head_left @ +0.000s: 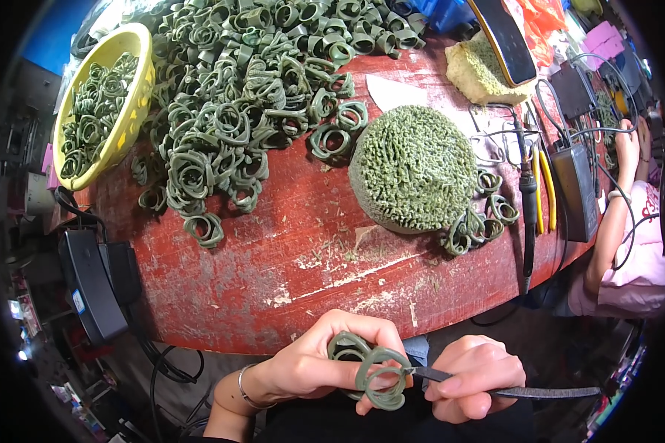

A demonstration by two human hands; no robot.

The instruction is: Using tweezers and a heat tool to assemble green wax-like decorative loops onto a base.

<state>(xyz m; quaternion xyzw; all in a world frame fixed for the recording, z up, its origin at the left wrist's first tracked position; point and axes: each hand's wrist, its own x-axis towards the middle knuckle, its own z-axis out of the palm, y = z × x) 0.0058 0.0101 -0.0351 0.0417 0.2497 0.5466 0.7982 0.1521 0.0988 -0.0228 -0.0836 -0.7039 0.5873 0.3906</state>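
My left hand [310,363] is closed around a few dull green, wax-like rings [383,384], above my lap near the table's front edge. Between the fingers and thumb of my right hand [477,378] is a slim dark metal file [565,392], its textured end sticking out to the right. The file's flat, narrow tip touches or nearly touches the rings at their right side. Beyond my hands, a large heap of similar green rings [233,122] spreads over the red worn table [273,295]. To its right sits a round block with a rough green top [415,166].
A yellow basket [142,81] of green pieces stands at the left. Several loose rings [488,221] lie beside the block. At the right are a phone [504,40] on a yellowish sponge-like block, a pen-shaped black tool [528,192], yellow-handled pliers [547,192], cables and another person's arm [613,214].
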